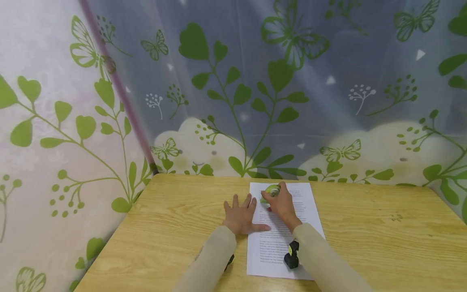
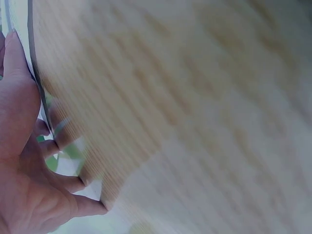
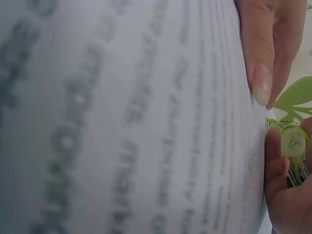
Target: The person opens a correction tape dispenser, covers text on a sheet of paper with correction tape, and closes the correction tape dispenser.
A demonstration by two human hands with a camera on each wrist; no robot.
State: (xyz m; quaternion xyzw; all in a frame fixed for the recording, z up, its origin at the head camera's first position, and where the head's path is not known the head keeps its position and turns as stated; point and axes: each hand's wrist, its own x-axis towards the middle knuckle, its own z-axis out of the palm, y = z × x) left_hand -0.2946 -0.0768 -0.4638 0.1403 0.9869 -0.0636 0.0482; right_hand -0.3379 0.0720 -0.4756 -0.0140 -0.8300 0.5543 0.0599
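Note:
A sheet of printed paper (image 1: 284,251) lies on the wooden table, its long side running away from me. Near its top, my right hand (image 1: 283,205) grips a green correction tape (image 1: 273,189) against the printed lines. In the right wrist view the correction tape (image 3: 293,142) shows a pale round gear, partly covered by the right hand (image 3: 287,195). My left hand (image 1: 240,217) rests with spread fingers at the paper's left edge, its thumb across the sheet. The left wrist view shows the left hand (image 2: 34,185) with its fingertips on the wood. The tape's tip is hidden.
The wooden table (image 1: 375,235) extends to both sides of the paper. Behind it hangs a curtain (image 1: 240,121) with leaves and butterflies, and a paler one (image 1: 43,162) hangs at the left. A black device (image 1: 292,255) is strapped at the right wrist.

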